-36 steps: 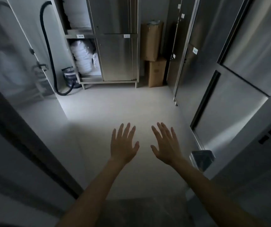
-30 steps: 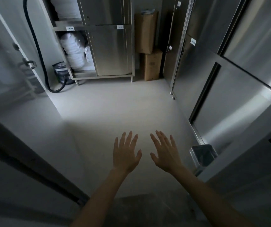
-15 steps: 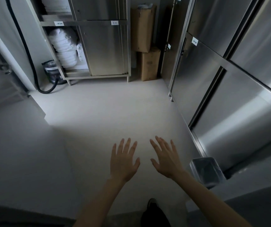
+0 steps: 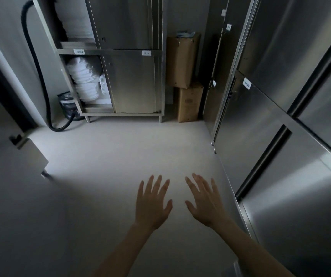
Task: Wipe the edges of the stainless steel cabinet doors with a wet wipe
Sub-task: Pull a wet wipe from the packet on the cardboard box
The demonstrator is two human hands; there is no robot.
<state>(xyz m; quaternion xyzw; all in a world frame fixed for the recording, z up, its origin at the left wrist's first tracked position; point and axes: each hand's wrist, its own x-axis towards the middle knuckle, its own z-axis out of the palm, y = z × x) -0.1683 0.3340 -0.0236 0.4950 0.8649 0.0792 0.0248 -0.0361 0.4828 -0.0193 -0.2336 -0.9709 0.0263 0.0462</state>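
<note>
Cabinet doors untouched; both hands (fingers spread) empty.

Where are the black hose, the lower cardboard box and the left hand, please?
black hose (image 4: 40, 76): head view, its upright stretch along the wall.
lower cardboard box (image 4: 189, 102): head view, its front face.
left hand (image 4: 152, 204): head view, the back of it.

Two hands, two cardboard boxes (stacked), one black hose.
</note>
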